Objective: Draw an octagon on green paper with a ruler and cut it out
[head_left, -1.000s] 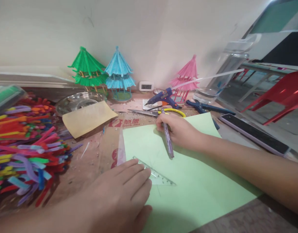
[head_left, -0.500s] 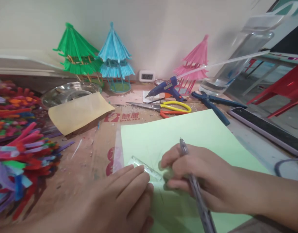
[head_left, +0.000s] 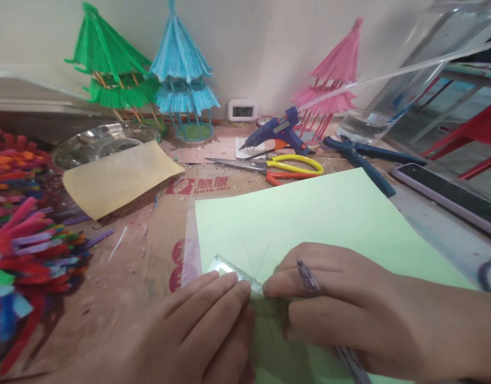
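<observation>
While both hands work low in my view, I log the left hand [head_left: 197,330] lying flat, fingers extended, pressing a clear ruler [head_left: 233,271] onto the green paper [head_left: 321,213]. Right hand [head_left: 341,304] is closed around a pen [head_left: 307,277], fingertips touching the ruler's right end, where 2 faint pencil lines cross. Paper's left edge runs just beside the ruler's left tip; its far edge stops just short of the scissors [head_left: 277,168]. Open paper lies beyond the hands. Pipe cleaners [head_left: 21,234] crowd the left; a dark strip [head_left: 449,200] borders the right.
</observation>
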A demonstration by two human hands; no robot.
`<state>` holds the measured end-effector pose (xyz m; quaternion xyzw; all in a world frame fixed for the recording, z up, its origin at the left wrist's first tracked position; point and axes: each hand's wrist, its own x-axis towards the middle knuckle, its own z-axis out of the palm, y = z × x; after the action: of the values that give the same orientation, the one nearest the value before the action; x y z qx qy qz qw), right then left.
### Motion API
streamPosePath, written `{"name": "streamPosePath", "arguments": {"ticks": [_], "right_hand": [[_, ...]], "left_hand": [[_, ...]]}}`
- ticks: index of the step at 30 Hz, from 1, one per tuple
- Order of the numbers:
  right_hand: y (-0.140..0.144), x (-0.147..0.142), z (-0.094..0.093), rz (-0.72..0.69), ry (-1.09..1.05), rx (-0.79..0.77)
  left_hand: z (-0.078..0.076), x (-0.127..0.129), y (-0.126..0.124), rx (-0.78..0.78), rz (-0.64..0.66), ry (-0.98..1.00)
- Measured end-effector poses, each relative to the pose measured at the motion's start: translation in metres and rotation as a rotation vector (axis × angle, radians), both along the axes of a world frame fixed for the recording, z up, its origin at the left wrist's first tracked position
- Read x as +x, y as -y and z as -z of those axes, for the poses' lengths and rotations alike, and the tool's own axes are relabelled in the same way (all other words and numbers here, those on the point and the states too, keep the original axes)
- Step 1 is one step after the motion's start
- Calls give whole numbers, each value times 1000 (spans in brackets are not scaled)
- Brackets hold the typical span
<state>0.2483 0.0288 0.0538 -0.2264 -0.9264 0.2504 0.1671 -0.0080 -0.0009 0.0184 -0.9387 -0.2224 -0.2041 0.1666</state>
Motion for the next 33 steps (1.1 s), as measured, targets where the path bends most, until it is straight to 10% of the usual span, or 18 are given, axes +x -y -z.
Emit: {"name": "streamPosePath", "arguments": {"ticks": [33], "right_hand": [[2,-3,0,41,29,-39]], "left_hand": [[1,2,-4,21,32,-30]]}}
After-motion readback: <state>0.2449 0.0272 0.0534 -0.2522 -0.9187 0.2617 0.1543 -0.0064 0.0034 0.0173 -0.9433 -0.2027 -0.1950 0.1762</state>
